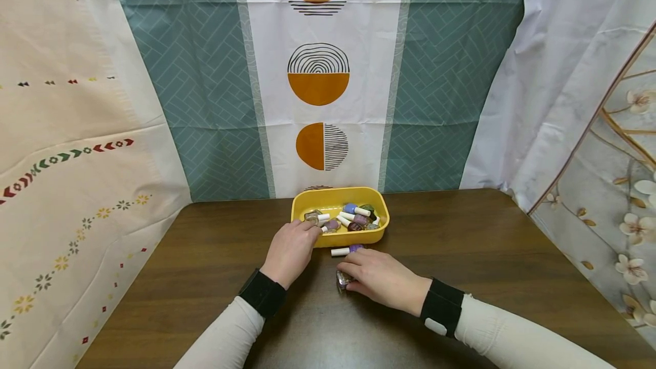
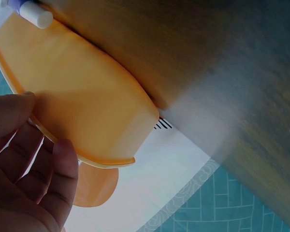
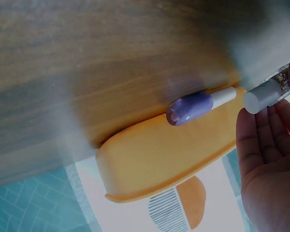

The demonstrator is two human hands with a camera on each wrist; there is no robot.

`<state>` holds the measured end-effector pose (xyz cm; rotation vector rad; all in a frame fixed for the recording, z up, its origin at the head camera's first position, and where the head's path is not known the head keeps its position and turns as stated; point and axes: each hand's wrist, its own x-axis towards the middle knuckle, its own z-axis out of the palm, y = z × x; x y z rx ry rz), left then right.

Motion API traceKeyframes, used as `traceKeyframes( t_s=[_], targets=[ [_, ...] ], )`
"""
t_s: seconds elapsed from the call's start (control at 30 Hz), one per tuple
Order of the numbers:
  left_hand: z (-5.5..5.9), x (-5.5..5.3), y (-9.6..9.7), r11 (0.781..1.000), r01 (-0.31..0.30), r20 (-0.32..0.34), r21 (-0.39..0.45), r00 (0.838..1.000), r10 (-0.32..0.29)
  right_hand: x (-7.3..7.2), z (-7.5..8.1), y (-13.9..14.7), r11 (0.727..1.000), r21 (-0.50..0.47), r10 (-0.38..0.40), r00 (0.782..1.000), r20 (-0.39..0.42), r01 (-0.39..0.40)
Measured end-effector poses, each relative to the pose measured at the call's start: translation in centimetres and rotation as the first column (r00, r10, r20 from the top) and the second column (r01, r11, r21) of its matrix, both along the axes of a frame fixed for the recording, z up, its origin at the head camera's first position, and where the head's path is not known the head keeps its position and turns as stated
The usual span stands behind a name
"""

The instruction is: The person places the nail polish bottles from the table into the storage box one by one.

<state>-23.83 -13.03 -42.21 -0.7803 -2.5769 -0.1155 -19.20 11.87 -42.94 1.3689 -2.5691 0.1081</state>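
Note:
A clear bottle of glittery nail polish (image 1: 342, 281) is held by my right hand (image 1: 385, 279), low over the table in front of the tray. Its pale cap (image 3: 262, 96) points out from the fingers in the right wrist view. A purple nail polish bottle (image 3: 193, 107) with a white cap lies on the table between that hand and the yellow tray (image 1: 353, 238). At the tray's front left corner, my left hand (image 1: 291, 248) reaches over the rim. Some of its fingertips are hidden behind the tray wall, so whether they pinch anything cannot be told.
Inside the tray lie several nail polish bottles, among them a blue one (image 1: 351, 208), a mauve one (image 1: 361, 220) and a glittery one (image 1: 311, 216). The dark wooden table (image 1: 215, 255) meets a patterned cloth (image 1: 328, 175) right behind the tray.

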Motion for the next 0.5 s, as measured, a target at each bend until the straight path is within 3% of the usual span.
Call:
traceKeyframes(
  t_s=[0.5],
  targets=[
    [0.0,-0.1,0.0,1.0,0.005,-0.007,0.01,1.0,-0.005,0.3,1.4,0.1,0.999,-0.041,0.022,0.999,-0.029,-0.023]
  ],
)
